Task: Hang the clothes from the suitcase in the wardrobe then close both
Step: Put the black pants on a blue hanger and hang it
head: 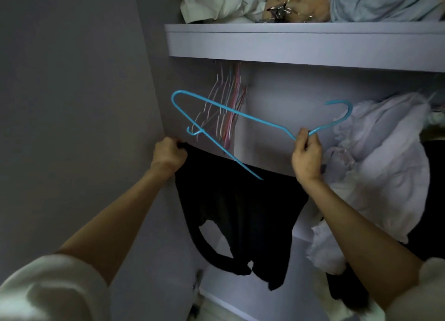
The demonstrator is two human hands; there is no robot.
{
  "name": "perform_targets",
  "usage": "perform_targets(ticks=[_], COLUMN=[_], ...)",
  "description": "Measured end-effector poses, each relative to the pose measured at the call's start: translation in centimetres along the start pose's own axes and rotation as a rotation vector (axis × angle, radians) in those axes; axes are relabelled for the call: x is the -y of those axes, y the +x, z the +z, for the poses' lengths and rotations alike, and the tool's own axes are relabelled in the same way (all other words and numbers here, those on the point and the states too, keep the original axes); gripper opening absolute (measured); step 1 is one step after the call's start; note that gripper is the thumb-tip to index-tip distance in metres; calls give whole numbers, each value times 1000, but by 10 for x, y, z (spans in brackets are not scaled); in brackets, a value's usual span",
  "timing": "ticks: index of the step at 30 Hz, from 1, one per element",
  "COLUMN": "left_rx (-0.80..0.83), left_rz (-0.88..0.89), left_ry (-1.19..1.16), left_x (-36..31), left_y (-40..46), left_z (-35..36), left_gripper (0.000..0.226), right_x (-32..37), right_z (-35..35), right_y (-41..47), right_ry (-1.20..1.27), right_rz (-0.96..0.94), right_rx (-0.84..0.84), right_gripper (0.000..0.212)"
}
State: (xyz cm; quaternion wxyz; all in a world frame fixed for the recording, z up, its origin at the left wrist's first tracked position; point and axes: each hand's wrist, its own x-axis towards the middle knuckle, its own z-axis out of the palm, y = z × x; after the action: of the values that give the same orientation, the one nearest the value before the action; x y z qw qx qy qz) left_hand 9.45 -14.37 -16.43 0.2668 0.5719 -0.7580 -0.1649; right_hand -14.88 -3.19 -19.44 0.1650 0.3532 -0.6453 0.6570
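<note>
We stand at the open wardrobe [154,104], both arms raised toward its hanging space. Our left hand [168,153] is clenched around the top edge of a black garment [238,214], holding it up in front of the wardrobe's left side; the cloth stretches across toward our right wrist and droops below, with a curved opening and a dark strap-like loop near its lower edge. Our right hand [307,153] pinches a blue wire hanger [231,111] at its neck, fingers curled around the wire just below the hook, which points up and to the right. The hanger lies tilted, its long triangle reaching left, and its lower bar crosses in front of the garment's top edge.

Behind the hanger, a bunch of empty pink and white wire hangers [226,109] dangles under the shelf [289,44]. To the right, a white ruffled garment [385,157] hangs in the wardrobe, just beside our right hand. On the shelf above sit crumpled clothes [373,0] in white, tan and pale blue.
</note>
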Motion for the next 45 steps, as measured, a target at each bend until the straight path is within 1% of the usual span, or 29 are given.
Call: perform_targets(ticks=[2,3,4,5,6,7,9,10,12,15,17,19,21,24,25,27,30,32,33,35,37,39,42,43,45], left_rx=[41,101,201,295,383,465,596,637,664,594,504,360,215,29,-29,-100,-162,-219,-239,-269,-264,-254,-224,-225,-230], left_rz=[-92,-139,-206,-284,-338,-357,-351,-342,-315,-307,-266,-203,-180,-202,-232,-292,-334,-352,-365,-375,-357,-334,-329,-301,-211], left_ry=[-92,-237,-443,-650,-794,-861,-884,-901,-950,-1010,-951,-840,-807,-846,-858,-883,-850,-826,-821,-800,-748,-713,-683,-635,-444], left_x=[-6,-9,-15,-21,-27,-33,-49,-56,-71,-82,-81,-74,-65,-49,-43,-30,-17,-8,-6,1,6,7,5,4,0], left_y=[1,1,-3,-6,-8,-10,-17,-20,-24,-25,-24,-21,-16,-7,-4,1,6,12,14,18,20,19,17,15,7], left_z=[0,1,1,3,6,9,14,16,22,28,30,30,28,21,16,8,-4,-6,-7,-8,-4,-3,-7,-10,-14], left_gripper=[30,28,25,24,26,27,28,30,33,31,26,27,27,20,18,14,15,21,25,24,23,22,26,28,27], right_x=[-1,-4,-5,-7,-7,-8,-6,-4,-5,-11,-11,-12,-12,-17,-20,-27,-28,-23,-21,-17,-14,-11,-14,-19,-27], right_z=[-4,-5,-6,-7,-8,-9,-9,-8,0,11,10,6,3,1,0,-5,-11,-10,-9,-9,-10,-10,-13,-15,-20], right_y=[9,14,18,22,23,23,16,11,-1,-18,-30,-42,-52,-63,-65,-67,-65,-61,-58,-55,-52,-46,-34,-31,-26], right_ry=[14,24,45,62,77,85,100,115,205,343,359,323,282,197,155,85,60,74,67,56,69,70,-22,-70,-175], right_rz=[15,68,126,180,205,208,205,223,306,471,512,493,449,371,355,317,235,205,193,160,149,140,104,91,69], right_rx=[-1,10,28,48,58,57,48,45,49,98,135,156,185,125,101,108,165,201,224,272,269,249,226,215,208], right_gripper=[48,49,48,46,45,44,43,42,39,39,43,39,33,50,47,34,38,42,41,29,23,30,40,41,42])
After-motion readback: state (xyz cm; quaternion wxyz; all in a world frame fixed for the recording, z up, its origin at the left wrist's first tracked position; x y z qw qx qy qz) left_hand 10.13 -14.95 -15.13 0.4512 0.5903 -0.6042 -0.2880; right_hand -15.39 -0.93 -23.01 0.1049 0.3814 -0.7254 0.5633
